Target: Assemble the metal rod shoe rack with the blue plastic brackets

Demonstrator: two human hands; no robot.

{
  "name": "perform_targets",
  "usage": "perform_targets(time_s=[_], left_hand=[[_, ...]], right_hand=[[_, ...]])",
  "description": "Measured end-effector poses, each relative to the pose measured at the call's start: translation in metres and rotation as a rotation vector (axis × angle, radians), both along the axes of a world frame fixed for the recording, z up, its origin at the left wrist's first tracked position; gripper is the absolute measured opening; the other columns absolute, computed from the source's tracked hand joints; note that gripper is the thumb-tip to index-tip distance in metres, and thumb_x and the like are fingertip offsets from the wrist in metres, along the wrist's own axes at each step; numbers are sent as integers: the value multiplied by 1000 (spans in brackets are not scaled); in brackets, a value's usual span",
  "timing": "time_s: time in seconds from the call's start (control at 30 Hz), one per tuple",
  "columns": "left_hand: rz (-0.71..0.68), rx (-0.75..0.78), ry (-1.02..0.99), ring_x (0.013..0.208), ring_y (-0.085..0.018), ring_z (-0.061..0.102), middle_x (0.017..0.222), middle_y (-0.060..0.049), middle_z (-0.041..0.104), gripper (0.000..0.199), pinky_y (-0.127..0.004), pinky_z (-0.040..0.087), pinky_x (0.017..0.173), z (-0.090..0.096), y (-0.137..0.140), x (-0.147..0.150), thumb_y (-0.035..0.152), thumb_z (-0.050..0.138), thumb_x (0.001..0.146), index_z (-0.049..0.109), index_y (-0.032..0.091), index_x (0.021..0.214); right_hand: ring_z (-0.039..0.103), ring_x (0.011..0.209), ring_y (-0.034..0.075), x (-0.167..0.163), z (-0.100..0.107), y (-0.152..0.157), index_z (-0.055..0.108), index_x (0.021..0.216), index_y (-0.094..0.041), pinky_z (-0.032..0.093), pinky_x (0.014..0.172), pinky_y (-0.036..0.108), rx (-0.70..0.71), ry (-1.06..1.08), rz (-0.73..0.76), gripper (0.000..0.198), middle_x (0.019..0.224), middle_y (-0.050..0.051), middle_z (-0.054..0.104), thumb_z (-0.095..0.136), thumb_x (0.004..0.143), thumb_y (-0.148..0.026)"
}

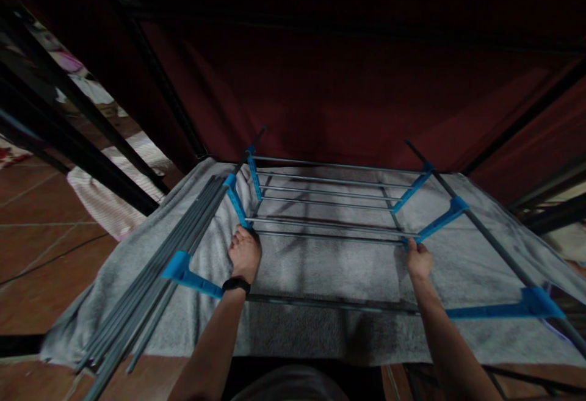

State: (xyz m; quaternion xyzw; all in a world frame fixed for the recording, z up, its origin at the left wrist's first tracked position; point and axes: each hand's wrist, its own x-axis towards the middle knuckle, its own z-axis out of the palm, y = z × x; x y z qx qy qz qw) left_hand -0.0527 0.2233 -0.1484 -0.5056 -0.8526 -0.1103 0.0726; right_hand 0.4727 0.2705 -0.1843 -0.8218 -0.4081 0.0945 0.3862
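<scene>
A rack frame of grey metal rods [320,226] joined by blue plastic brackets [439,223] stands over a grey cloth. My left hand [245,251], with a dark band on its wrist, is at the lower end of a left blue bracket [237,202], its fingers curled around the joint. My right hand [419,259] pinches the lower end of the matching right bracket, thumb on top. Thin rods run across between the two hands. A nearer crossbar [320,304] passes beneath my forearms, between two more blue brackets.
Several loose grey rods [151,285] lie bundled along the left of the grey cloth [293,334]. Dark red fabric [320,96] hangs behind. Black metal posts [86,102] stand at the left, and a striped cloth [110,196] lies beyond over the tiled floor.
</scene>
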Motion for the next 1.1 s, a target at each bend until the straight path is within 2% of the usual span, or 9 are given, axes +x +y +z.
perform_targets(time_s=[0.13,0.37,0.63,0.83,0.97,1.1], left_hand=[[-17,-34,54,128,-39,62,132,-40,62,61,-44,55,99,-6,-1,4,11,31,98,33,-19,151],[-18,-62,85,120,-39,65,128,-42,61,60,-44,55,94,-1,0,8,6,30,95,36,-20,149],[-58,-85,94,123,-39,63,133,-42,58,59,-44,56,94,2,-3,6,5,30,96,36,-18,150],[-28,-63,88,119,-38,65,126,-40,62,59,-44,56,91,1,-1,8,5,29,95,38,-17,149],[-27,-51,84,120,-39,64,124,-40,63,59,-44,56,91,0,-1,9,6,28,96,37,-18,149],[-36,-53,65,124,-40,62,129,-42,59,60,-46,55,96,-3,-2,8,6,29,96,35,-19,150]], right_hand=[[62,82,31,0,-1,0,60,80,-21,40,71,37,0,10,11,53,76,16,67,38,91,-68],[61,82,31,2,-6,0,61,83,-20,40,72,38,26,14,28,54,77,15,66,36,90,-67],[61,82,31,0,-1,0,62,82,-20,41,72,38,4,22,30,49,75,14,65,39,89,-64],[63,85,33,-4,8,-4,64,80,-20,43,71,39,20,36,42,50,74,16,66,41,90,-64],[63,83,32,-3,6,-6,63,83,-20,43,72,39,6,32,33,50,75,15,66,41,91,-64],[63,86,33,0,0,-7,64,90,-19,42,74,40,-35,6,24,50,79,16,67,39,92,-62]])
